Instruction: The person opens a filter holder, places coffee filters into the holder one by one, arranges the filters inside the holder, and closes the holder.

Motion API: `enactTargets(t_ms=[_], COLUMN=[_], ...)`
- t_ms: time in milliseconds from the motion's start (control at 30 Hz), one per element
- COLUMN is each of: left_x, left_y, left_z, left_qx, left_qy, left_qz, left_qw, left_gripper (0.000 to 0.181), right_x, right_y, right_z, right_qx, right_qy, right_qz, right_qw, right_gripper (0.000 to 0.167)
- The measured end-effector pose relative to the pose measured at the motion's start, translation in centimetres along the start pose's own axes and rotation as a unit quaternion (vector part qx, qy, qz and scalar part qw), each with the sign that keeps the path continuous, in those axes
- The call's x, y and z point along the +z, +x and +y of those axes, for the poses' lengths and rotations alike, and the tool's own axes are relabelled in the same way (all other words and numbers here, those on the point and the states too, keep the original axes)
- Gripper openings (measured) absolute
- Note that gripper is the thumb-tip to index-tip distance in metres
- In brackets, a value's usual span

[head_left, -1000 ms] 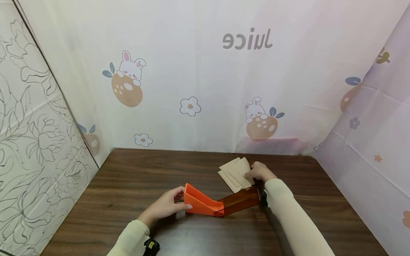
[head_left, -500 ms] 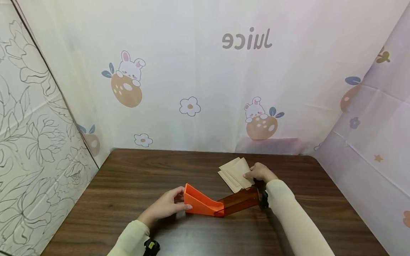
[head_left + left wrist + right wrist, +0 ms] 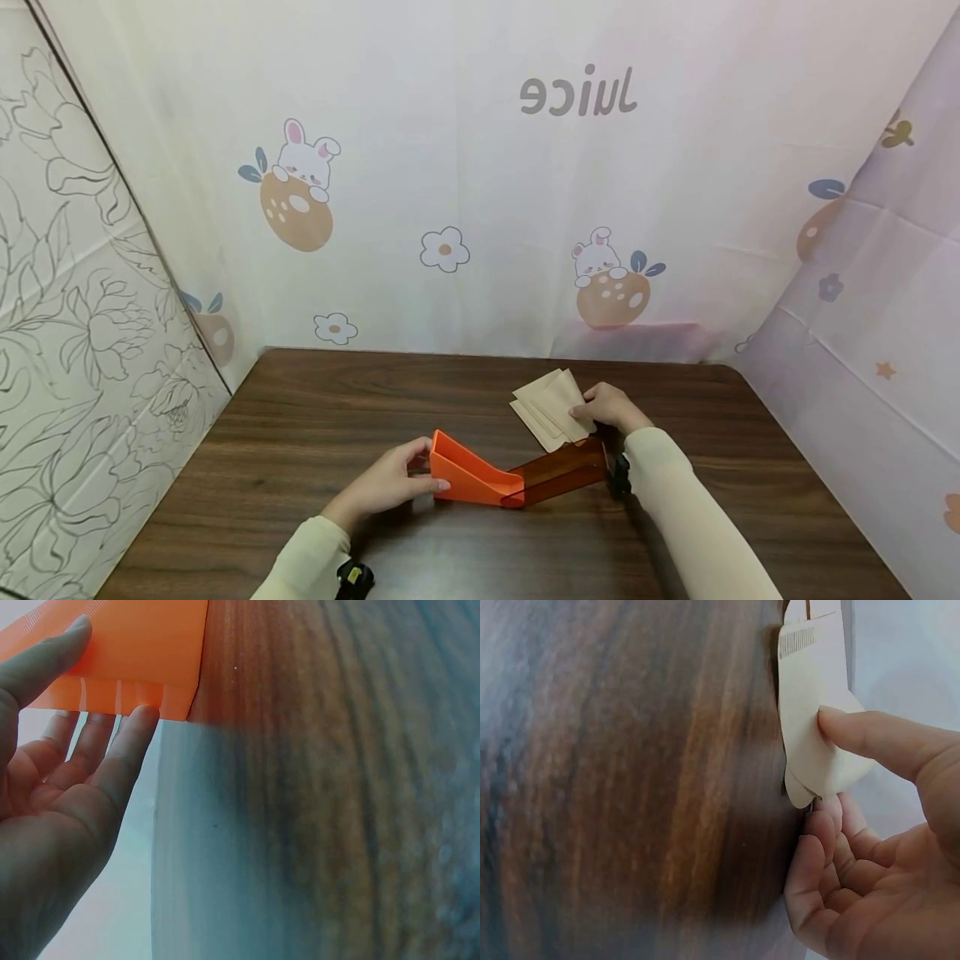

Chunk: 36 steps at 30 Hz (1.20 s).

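Lightly, the right hand point(image 3: 611, 406) pinches the corner of a small fanned stack of tan papers point(image 3: 550, 408), its thumb flat on the upper face and the other fingers curled in beneath. The papers look thin and matte, with rounded edges and a crimped, ridged strip showing in the right wrist view. The left hand point(image 3: 386, 481) grips the tall end of an orange holder point(image 3: 468, 475) between its thumb on the near wall and its fingers on the back end. That holder stands near the middle of the table, smooth and hard-looking like plastic, a wedge whose open top slopes to a low, rounded tip. There it joins a see-through amber cover point(image 3: 562, 471), long and straight-edged, which angles away toward the right wrist, just in front of the papers. Pale, soft-looking sleeves point(image 3: 690, 508) end at both wrists. Beneath everything runs the dark brown table point(image 3: 337, 400), streaked with wood grain and faintly glossy; behind it hangs a creased white curtain point(image 3: 450, 150) printed with rabbits, fruit and flowers.
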State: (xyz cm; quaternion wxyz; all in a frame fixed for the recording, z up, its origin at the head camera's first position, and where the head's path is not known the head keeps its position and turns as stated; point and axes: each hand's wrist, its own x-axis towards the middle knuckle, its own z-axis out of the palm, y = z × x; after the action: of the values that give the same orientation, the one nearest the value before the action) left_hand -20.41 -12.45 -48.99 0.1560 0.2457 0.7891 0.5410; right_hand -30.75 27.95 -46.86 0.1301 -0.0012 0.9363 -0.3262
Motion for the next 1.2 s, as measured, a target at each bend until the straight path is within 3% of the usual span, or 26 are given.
enactTargets(t_ms=[133, 400, 767, 1200], left_x=[0.0, 0.0, 0.0, 0.0], left_y=[0.0, -0.1, -0.1, -0.1], left_z=[0.1, 0.3, 0.1, 0.0], left_qx=[0.000, 0.011, 0.007, -0.001], left_qy=[-0.001, -0.011, -0.006, -0.011], left_qz=[-0.001, -0.002, -0.002, 0.000], left_qw=[1.0000, 0.9999, 1.0000, 0.9999], left_gripper=[0.032, 0.031, 0.031, 0.032], right_x=[0.0, 0.0, -0.3, -0.4], right_y=[0.0, -0.2, -0.2, 0.0], right_z=[0.3, 0.8, 1.6, 2.3], right_qx=[-0.015, -0.018, -0.042, -0.040], right_qy=[0.018, 0.066, 0.097, 0.153], right_qz=[-0.005, -0.005, -0.028, -0.017], right_qw=[0.9997, 0.9976, 0.9940, 0.9873], right_gripper=[0.050, 0.023, 0.035, 0.033])
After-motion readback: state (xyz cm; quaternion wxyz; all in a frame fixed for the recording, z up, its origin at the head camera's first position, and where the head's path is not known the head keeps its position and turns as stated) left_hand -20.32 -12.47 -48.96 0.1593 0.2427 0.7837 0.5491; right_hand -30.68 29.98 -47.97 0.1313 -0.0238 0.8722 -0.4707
